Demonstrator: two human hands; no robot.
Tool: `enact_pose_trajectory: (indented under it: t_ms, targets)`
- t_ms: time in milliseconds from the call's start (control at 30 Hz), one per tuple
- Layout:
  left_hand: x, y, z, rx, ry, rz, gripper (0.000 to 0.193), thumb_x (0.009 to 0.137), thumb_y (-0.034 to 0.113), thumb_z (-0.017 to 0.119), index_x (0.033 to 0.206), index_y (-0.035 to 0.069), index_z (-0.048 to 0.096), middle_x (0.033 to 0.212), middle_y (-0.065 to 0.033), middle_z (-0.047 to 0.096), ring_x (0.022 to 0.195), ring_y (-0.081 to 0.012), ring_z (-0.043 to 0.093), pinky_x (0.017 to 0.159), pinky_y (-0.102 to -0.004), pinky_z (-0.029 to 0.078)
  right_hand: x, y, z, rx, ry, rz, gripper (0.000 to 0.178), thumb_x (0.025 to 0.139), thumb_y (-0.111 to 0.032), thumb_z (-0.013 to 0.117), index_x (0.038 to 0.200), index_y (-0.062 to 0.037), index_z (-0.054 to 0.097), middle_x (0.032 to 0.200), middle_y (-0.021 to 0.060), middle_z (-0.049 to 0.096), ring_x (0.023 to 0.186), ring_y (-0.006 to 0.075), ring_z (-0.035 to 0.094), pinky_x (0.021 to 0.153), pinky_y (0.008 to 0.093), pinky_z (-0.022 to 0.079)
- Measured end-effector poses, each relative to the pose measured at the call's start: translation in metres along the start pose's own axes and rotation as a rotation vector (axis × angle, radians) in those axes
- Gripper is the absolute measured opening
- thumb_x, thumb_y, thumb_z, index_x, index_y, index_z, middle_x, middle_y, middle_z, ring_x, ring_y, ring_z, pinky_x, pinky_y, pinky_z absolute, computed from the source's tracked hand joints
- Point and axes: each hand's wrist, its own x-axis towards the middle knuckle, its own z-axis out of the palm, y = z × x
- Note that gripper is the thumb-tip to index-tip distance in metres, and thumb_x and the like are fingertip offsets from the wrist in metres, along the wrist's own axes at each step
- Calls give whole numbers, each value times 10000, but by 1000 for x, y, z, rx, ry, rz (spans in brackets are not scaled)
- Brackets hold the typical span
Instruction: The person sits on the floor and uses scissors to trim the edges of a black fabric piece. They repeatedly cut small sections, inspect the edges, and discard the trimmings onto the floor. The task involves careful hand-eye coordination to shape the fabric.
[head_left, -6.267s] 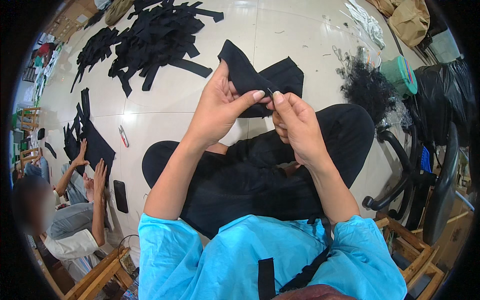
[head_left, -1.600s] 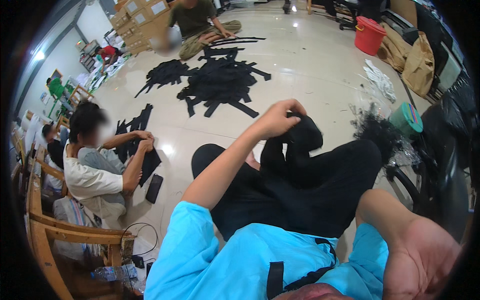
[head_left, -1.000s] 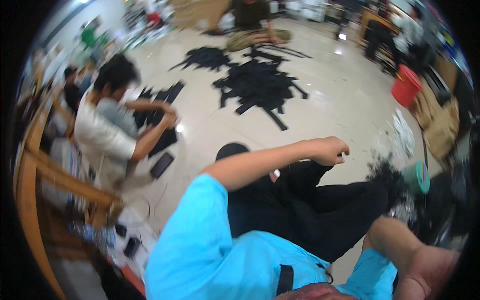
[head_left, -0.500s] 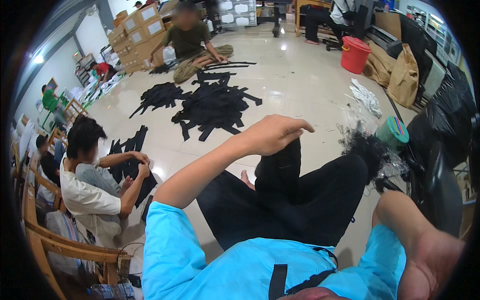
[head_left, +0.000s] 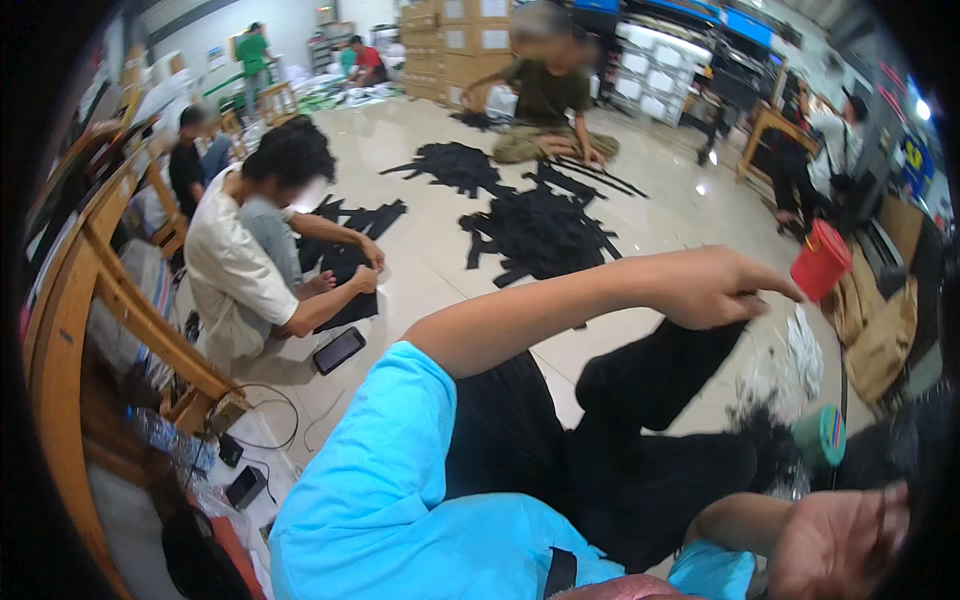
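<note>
My left hand point(head_left: 712, 287) rests over my raised knee in black trousers point(head_left: 660, 375), its index finger stretched out and nothing in it. At the lower right, my right hand point(head_left: 838, 545) is lifted with the bare palm showing. Its fingers are dim near the picture's rim but look loosely apart, and I see nothing held. Beyond my left forearm a heap of black fabric strips point(head_left: 540, 232) lies on the floor, with a smaller black heap point(head_left: 452, 166) behind it. A tangle of black threads point(head_left: 762, 432) sits beyond my legs, beside a green tub point(head_left: 822, 436).
At left a person in a white shirt point(head_left: 240, 255) handles black cloth, near a phone point(head_left: 339, 350) on the floor. Another person point(head_left: 548, 100) sits behind the heaps. A red bucket point(head_left: 821, 262), brown sacks point(head_left: 880, 340) and a wooden frame point(head_left: 75, 320) stand around.
The view has swung left, so the room appears shifted right and the phone and cables have come into sight. My left hand stays on the knee; my right hand stays raised.
</note>
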Motion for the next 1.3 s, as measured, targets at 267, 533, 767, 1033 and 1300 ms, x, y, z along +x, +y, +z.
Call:
enact_pose_trajectory:
  t_ms: [267, 533, 767, 1033, 1300]
  targets:
    - [26, 48, -25, -341, -364, 58, 515, 1004, 114, 681, 1506, 116, 565, 1236, -165, 731, 1172, -257, 682, 1024, -408, 514, -158, 107, 37, 129, 190, 1350, 582, 1129, -350, 472, 1493, 104, 456, 1465, 182, 546, 1344, 276, 542, 1159, 401, 403]
    - [2, -13, -32, -40, -179, -177, 510, 1008, 95, 642, 1507, 87, 540, 1177, -258, 732, 1072, -383, 729, 966, -464, 544, -177, 103, 44, 807, -97, 1367, 617, 1038, -289, 655, 1481, 95, 462, 1415, 201, 595, 1275, 255, 604, 1123, 386, 452]
    - [-18, -67, -17, -281, -278, -360, 418, 1019, 337, 716, 1282, 17, 659, 930, -142, 732, 849, -218, 697, 755, -349, 523, -129, 119, 75, 319, -257, 1559, 382, 935, -123, 791, 1223, 13, 579, 1126, 83, 682, 1015, 129, 636, 904, 263, 488]
    - [-35, -82, 5, -419, -51, -323, 262, 1070, 179, 616, 1280, 28, 662, 955, -69, 703, 852, -132, 613, 796, -323, 508, -139, 130, 85, 357, -209, 1594, 505, 922, -45, 783, 1338, 14, 501, 1008, 40, 665, 909, 93, 643, 827, 217, 492]
    - [-35, -73, 0, -651, -49, -644, 317, 1094, 304, 608, 1236, 29, 677, 1011, -30, 717, 968, -100, 633, 867, -284, 523, -159, 125, 87, 470, -33, 1739, 473, 974, -49, 748, 1383, 46, 530, 1032, 58, 706, 923, 109, 669, 850, 241, 531]
